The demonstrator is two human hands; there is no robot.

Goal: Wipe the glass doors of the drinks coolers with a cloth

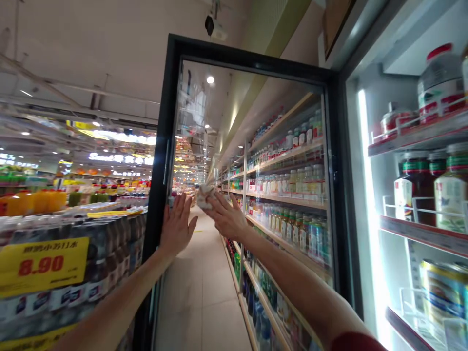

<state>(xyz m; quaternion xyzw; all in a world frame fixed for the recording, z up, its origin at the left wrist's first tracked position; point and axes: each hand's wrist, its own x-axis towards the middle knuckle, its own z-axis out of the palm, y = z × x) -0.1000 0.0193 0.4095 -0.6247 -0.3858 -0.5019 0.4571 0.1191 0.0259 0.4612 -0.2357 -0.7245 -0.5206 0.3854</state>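
A black-framed glass cooler door (168,117) stands swung open in front of me. My left hand (178,224) lies with fingers stretched along the left side of the door, by the frame and the glass edge. My right hand (228,217) presses a crumpled whitish cloth (206,196) to the glass, left of the door's middle. The cloth sits under and beyond its fingertips. Through or in the glass show shelves of bottles (292,183) and a pale tiled aisle floor (193,292).
At right is the lit cooler interior, with bottles (451,195) and cans (444,292) on wire-fronted shelves (420,226). Stacked packs of dark bottles (109,243) with a yellow price sign (44,265) stand at left, close to the door. A camera (215,27) hangs from the ceiling.
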